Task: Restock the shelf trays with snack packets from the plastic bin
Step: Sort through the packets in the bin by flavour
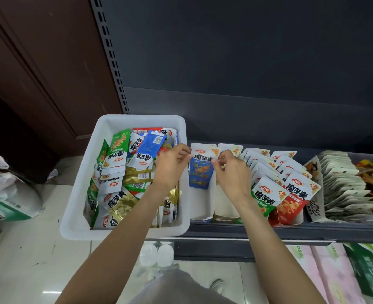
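A white plastic bin (75, 216) at the shelf's left end is full of mixed snack packets (117, 172) in green, gold, blue and white. Just right of it stands a nearly bare white cardboard shelf tray (199, 207). A blue-and-white snack packet (200, 172) stands upright at the back of that tray. My left hand (170, 167) pinches its upper left edge. My right hand (231, 174) pinches its upper right edge, over the neighbouring tray (225, 207).
Further right, trays hold rows of green packets (263, 198), red packets (293, 200) and pale packets (343, 185). The dark shelf back panel (247, 73) rises behind. Bottles (157, 255) and pink packs (325, 273) sit below; bags (7, 194) lie on the floor at left.
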A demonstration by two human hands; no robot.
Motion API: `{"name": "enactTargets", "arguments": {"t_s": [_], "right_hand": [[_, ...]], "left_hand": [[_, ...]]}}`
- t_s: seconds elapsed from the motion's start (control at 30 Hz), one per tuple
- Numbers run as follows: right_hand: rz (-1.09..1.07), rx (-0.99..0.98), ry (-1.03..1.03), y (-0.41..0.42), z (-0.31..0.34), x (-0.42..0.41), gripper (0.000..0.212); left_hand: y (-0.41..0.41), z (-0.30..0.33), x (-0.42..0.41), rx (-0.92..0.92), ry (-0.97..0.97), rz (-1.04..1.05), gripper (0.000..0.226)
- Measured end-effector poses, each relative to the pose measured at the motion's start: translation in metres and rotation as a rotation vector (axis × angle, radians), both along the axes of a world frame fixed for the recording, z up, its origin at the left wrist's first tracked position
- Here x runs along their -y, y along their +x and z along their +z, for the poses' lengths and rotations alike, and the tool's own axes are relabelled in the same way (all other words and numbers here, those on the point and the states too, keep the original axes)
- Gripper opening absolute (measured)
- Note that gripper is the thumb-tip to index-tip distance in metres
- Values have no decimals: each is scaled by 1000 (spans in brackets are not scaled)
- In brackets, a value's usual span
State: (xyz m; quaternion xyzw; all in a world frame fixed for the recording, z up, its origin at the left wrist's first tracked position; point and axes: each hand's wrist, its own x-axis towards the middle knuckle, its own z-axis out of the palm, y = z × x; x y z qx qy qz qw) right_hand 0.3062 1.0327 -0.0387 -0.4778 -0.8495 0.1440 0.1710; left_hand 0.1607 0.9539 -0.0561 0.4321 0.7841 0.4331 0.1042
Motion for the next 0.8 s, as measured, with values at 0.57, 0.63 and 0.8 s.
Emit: {"name": "enactTargets", "arguments": {"t_s": [0.57,0.63,0.8], "right_hand": [[574,-132,-91,-44,-3,78,15],[580,-71,-114,-70,-10,78,20],[617,164,102,-136,-20,55,52]], "left_hand": [[-45,-10,125,-383,58,160,15],[-62,-22,131,-410,-165,119,21],[-76,-35,124,-392,-463,19,40]]}}
